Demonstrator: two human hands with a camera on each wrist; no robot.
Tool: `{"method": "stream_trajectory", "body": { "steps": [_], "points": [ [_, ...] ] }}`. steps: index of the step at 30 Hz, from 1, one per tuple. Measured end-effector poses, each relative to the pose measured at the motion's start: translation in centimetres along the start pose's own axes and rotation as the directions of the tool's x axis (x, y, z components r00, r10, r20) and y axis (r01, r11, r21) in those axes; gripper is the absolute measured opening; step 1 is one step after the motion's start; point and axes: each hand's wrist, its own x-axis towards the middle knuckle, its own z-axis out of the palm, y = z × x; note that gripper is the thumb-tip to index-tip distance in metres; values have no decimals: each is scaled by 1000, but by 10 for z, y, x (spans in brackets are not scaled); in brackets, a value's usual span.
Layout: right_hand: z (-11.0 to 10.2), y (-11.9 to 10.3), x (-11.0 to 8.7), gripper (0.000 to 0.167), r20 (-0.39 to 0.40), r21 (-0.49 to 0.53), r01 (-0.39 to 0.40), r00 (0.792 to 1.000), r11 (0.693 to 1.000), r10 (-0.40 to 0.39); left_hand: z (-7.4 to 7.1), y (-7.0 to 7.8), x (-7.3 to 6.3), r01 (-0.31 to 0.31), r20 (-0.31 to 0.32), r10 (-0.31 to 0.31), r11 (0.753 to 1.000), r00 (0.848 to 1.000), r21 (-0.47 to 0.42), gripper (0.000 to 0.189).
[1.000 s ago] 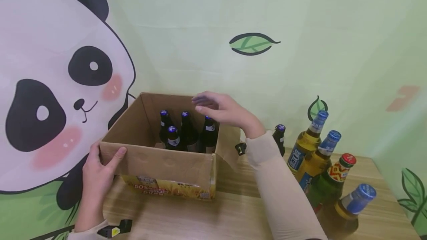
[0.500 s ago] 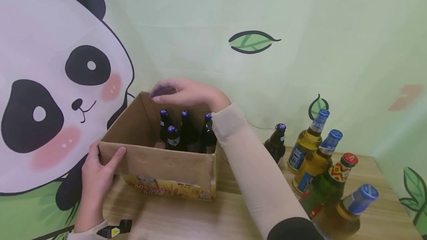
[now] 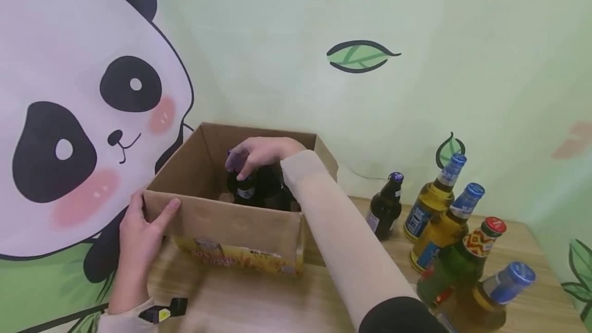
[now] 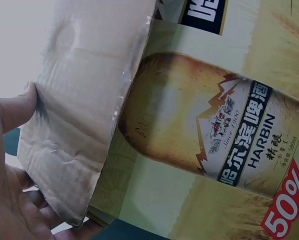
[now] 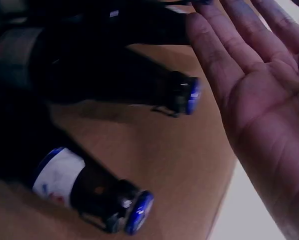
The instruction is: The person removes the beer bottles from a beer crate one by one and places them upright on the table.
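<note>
Backdrop (image 3: 259, 19): pale green, printed with a large panda (image 3: 60, 60) toward nine o'clock of the head view and a leaf (image 3: 361, 56) toward one.
Worktop (image 3: 259, 297): wood-grained, stretching from six round to four o'clock.
Cardboard box (image 3: 222, 222): standing on the worktop toward eight o'clock; printed below its brown front flap (image 4: 89, 85) with yellow wheat, a "HARBIN" bottle picture and a red "50%".
Left hand (image 3: 141, 230): gripping the cardboard box at its eight-o'clock corner, with thumb on the front flap and fingers behind it.
Right hand (image 3: 265, 154): reaching over the box's interior, relaxed and grasping nothing; contact with a cap cannot be told.
Sleeve (image 3: 342, 230): beige, slanting in from five o'clock, crossed by a black band.
Dark bottles (image 3: 245, 194): standing inside the cardboard box below the right hand; blue-capped, too shadowed and covered to count.
Lone dark bottle (image 3: 386, 207): upright on the worktop at the cardboard box's three o'clock.
Yellow bottles (image 3: 430, 199): two, blue-capped and blue-labelled, just beyond the lone dark bottle.
Green bottle (image 3: 455, 266): red-capped, between three and four o'clock from the cardboard box.
Amber bottle (image 3: 476, 307): blue-capped, nearest the camera in the row, toward four o'clock.
</note>
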Motion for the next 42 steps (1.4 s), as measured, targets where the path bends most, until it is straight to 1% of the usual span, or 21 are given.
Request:
{"method": "stream_trajectory", "body": {
  "steps": [1, 3, 5, 6, 7, 9, 12, 14, 18, 21, 24, 28, 31, 33, 35, 37, 40, 42],
  "points": [
    [1, 1, 1, 47, 7, -28, -7, 1000, 1000, 7, 0, 0, 0, 0, -5, 0, 1000, 1000, -2, 77],
    [2, 1, 3, 46, 31, -82, -53, 998, 995, 56, 0, 0, 0, 6, -8, -6, 1000, 1000, -7, 76],
    [4, 2, 4, 45, 60, -153, -89, 993, 984, 99, 1, 0, -2, 15, -13, -16, 1000, 1000, -8, 75],
    [5, 3, 5, 43, 70, -170, -105, 991, 980, 118, 1, -1, -2, 17, -15, -17, 1000, 1000, -9, 75],
    [5, 3, 5, 43, 75, -180, -122, 988, 976, 137, 1, -1, -2, 18, -17, -18, 1000, 1000, -9, 74],
    [7, 3, 5, 43, 83, -160, -149, 983, 976, 163, 1, 0, -2, 14, -22, -15, 1000, 1000, -10, 74],
    [10, 4, 4, 44, 69, -160, -171, 981, 972, 183, 3, 0, -1, 7, -22, -7, 1000, 1000, -8, 73],
    [12, 4, 4, 43, 63, -201, -164, 982, 966, 180, 3, 0, 0, 3, -18, -3, 1000, 1000, -10, 72],
    [13, 4, 5, 33, 40, -315, -127, 988, 941, 146, 4, 0, 0, -2, -8, 2, 1000, 1000, -13, 72],
    [14, 5, 8, 28, 38, -354, -84, 994, 931, 104, 4, 1, 0, 0, -10, 0, 1000, 1000, -19, 73],
    [14, 5, 11, 28, 50, -378, -37, 997, 925, 60, 4, 1, 0, 5, -16, -5, 1000, 1000, -19, 74],
    [14, 6, 13, 28, 47, -378, -28, 998, 925, 50, 3, 1, -1, 5, -13, -6, 1000, 1000, -16, 74],
    [14, 5, 14, 29, 22, -377, -14, 999, 926, 24, 2, 2, -1, 3, -7, -3, 1000, 1000, -13, 75],
    [13, 5, 15, 29, -7, -386, 20, 1000, 922, -24, 2, 2, -1, 0, -2, 0, 1000, 1000, -12, 76],
    [12, 3, 16, 28, -50, -386, 56, 995, 921, -82, 2, 3, -1, -4, 2, 4, 1000, 1000, -6, 77],
    [10, 1, 16, 28, -98, -377, 88, 986, 922, -134, 1, 4, 0, -6, 7, 6, 1000, 1000, 2, 77],
    [9, -2, 15, 27, -175, -362, 130, 963, 923, -204, 1, 6, 0, -6, 8, 6, 1000, 1000, 12, 76],
    [8, -4, 14, 27, -226, -347, 156, 943, 925, -243, 0, 6, 0, -3, 9, 2, 1000, 1000, 15, 76]
  ]
}}
